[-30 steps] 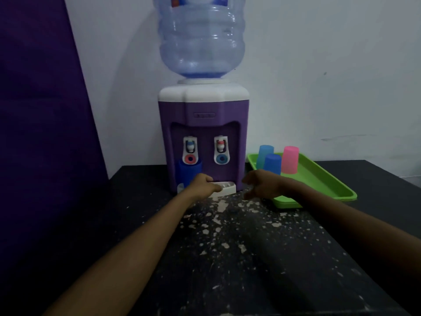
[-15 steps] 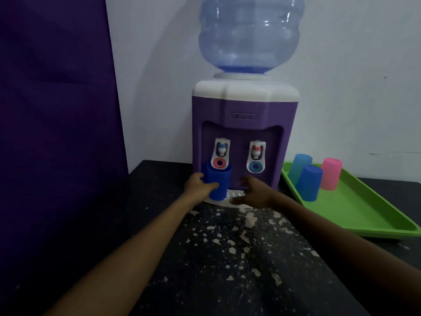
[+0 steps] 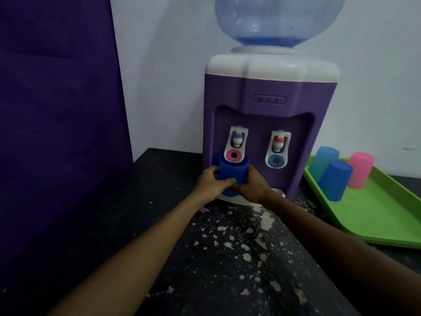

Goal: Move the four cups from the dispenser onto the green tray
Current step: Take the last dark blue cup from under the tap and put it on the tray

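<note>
The dispenser fills the centre of the frame, and its bottle looks nearly empty. At right the green tray carries three upturned cups. Centre frame, under the left tap, the dark blue cup stands upright — the left hand and right hand wrap its sides. Likely light, stiff, smooth plastic — contents unseen.

Both arms reach forward; left hand and right hand cupped together, fingers curled
</note>
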